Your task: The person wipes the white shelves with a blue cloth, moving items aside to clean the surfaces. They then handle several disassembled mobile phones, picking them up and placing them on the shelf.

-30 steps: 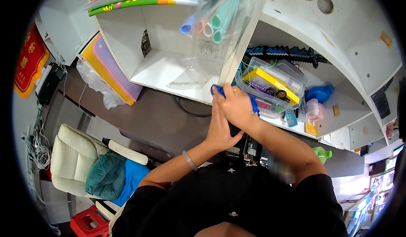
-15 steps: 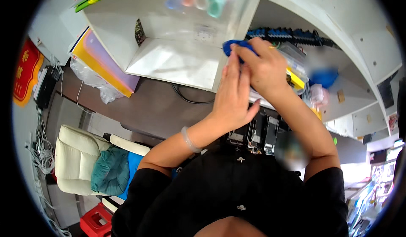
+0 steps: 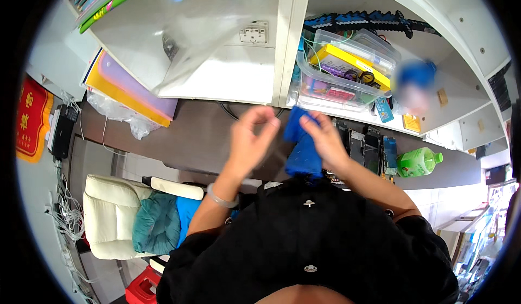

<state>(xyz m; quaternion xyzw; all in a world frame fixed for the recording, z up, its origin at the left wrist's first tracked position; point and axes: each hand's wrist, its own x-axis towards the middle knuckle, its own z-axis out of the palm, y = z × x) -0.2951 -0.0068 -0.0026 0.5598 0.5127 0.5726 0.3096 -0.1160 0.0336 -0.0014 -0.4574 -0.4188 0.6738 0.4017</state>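
Note:
A blue cloth [image 3: 304, 155] hangs from my right hand [image 3: 328, 138], its upper part gripped between thumb and fingers. The lower part drapes down in front of my black shirt. To the left, my left hand [image 3: 252, 138] is raised over the brown desk, apart from the cloth. Its fingers are loosely curled and slightly blurred, with the thumb tip near the fingertips and nothing visible between them. A pale bangle [image 3: 221, 197] circles my left wrist.
Ahead stands a white shelf unit [image 3: 285, 43] with a clear plastic box [image 3: 347, 81] of small items. Several opened phones [image 3: 372, 146] and a green bottle [image 3: 419, 162] sit on the desk [image 3: 190, 136] at right. A cream chair [image 3: 111, 217] stands at left.
My hands have come down from the shelf divider toward my body and moved apart. The cloth, bunched under both hands before, now hangs from my right hand alone.

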